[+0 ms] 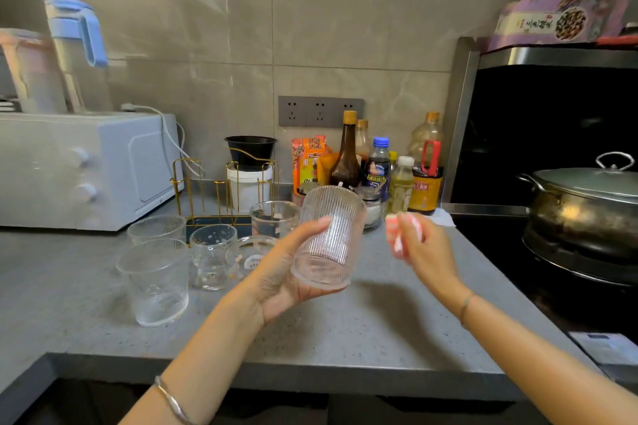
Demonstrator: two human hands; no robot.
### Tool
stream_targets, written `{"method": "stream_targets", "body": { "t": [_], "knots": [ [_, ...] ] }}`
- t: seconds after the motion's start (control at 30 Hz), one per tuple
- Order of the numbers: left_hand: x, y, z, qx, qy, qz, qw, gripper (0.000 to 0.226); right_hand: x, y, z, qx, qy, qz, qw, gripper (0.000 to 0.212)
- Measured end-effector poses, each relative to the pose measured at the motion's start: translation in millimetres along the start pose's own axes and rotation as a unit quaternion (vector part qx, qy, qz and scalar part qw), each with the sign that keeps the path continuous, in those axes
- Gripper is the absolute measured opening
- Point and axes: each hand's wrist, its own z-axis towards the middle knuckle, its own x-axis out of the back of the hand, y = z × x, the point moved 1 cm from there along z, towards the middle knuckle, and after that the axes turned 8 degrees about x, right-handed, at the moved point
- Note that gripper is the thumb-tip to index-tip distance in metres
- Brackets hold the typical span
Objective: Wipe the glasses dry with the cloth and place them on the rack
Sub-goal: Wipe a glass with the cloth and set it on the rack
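Left hand (pixel 286 272) grips the ribbed glass (pixel 328 238) low, walls exposed for wiping — right hand (pixel 426 252) pinches the bunched cloth (pixel 403 229) alongside.

Grey tiled wall (pixel 310 10) behind a speckled grey counter (pixel 379 328) — dim light.

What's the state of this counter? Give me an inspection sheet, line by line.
Surface: grey speckled counter.
Job's things: ribbed glass held above the counter; cloth bunched, apart from it; five more glasses stand near the gold rack, none on its pegs.
Clutter: sauce bottles; white tub with black bowl on top.
Hands: left hand grips the ribbed glass; right hand pinches the cloth.
Cables: white cable trailing behind the oven.
Surroundings: oven left, lidded pot right, wall sockets.
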Motion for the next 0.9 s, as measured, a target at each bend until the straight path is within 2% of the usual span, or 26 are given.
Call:
{"method": "stream_targets", "body": {
  "t": [0.07,0.13,0.23,0.3,0.4,0.47,0.53,0.6,0.67,0.77,0.9],
  "knots": [
    [0,-6,1,0.004,0.008,-0.009,1.0,0.098,-2,26,-18,-0.017,-0.087,-0.08,0.993,0.033],
    [0,-10,2,0.011,0.014,-0.017,1.0,0.097,-1,37,-32,-0.014,-0.188,-0.15,0.971,0.029],
    [-1,-16,6,0.024,0.017,-0.023,0.999,0.055,0,34,-48,0.008,-0.321,-0.198,0.926,0.032],
    [-3,-19,7,0.035,0.024,-0.025,0.999,0.041,1,35,-48,0.006,-0.36,-0.213,0.908,0.036],
    [-5,-24,11,0.05,0.032,-0.032,0.998,0.047,6,33,-44,-0.042,-0.333,-0.132,0.933,0.039],
    [-4,-26,13,0.055,0.046,-0.045,0.996,0.049,10,23,-38,-0.049,-0.245,-0.06,0.966,0.039],
    [-5,-27,15,0.065,0.055,-0.074,0.994,0.05,15,3,-36,0.0,-0.173,-0.015,0.985,0.042],
    [-7,-27,16,0.07,0.047,-0.108,0.991,0.052,19,-21,-39,0.058,-0.165,0.016,0.985,0.042],
    [-9,-26,17,0.065,0.038,-0.129,0.989,0.057,19,-42,-45,0.104,-0.194,0.01,0.975,0.046],
    [-15,-23,15,0.047,0.042,-0.135,0.989,0.059,13,-59,-52,0.176,-0.223,-0.007,0.959,0.071],
    [-22,-7,7,0.023,0.045,-0.137,0.989,0.059,1,-70,-51,0.246,-0.224,-0.026,0.943,0.088]
  ]
}}
